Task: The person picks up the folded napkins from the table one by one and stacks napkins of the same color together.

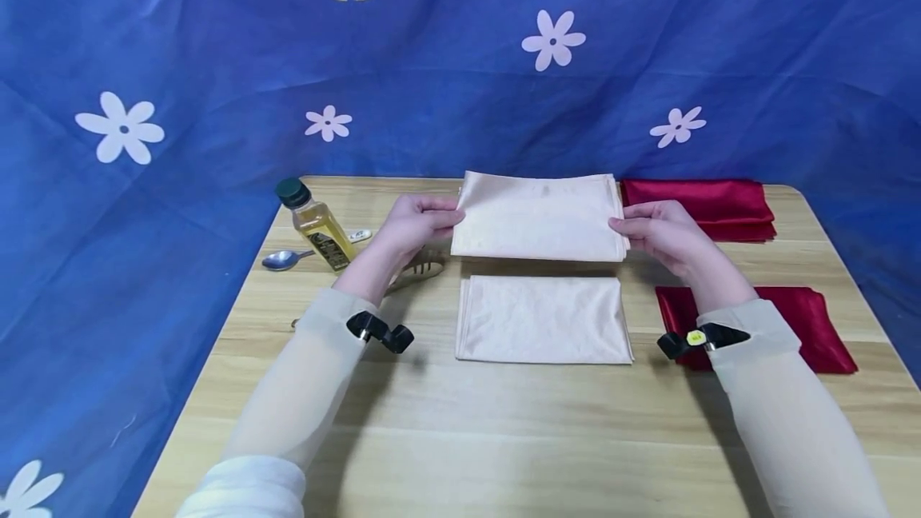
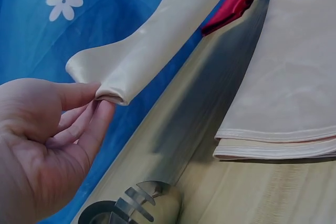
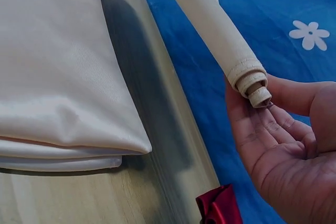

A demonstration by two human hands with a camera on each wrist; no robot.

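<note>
A folded cream satin cloth (image 1: 540, 218) is stretched between both hands, raised off the table near its far edge. My left hand (image 1: 412, 229) pinches its left end between thumb and fingers; in the left wrist view the cloth's folded layers (image 2: 118, 95) show at the fingertips. At the opposite end my right hand (image 1: 665, 237) holds the cloth with thumb and fingers, and the layers there look rolled (image 3: 254, 88) in the right wrist view. Closer to me, a second folded cream cloth (image 1: 544, 318) lies flat on the table.
Two folded dark red cloths, one farther (image 1: 719, 202) and one nearer (image 1: 813, 326), lie to the right. Left of the cloths are a green-capped bottle (image 1: 320, 222), a spoon (image 1: 281, 260), a slotted utensil (image 1: 416, 272) and a small white object (image 1: 360, 235). A blue flowered curtain (image 1: 432, 62) hangs behind the table.
</note>
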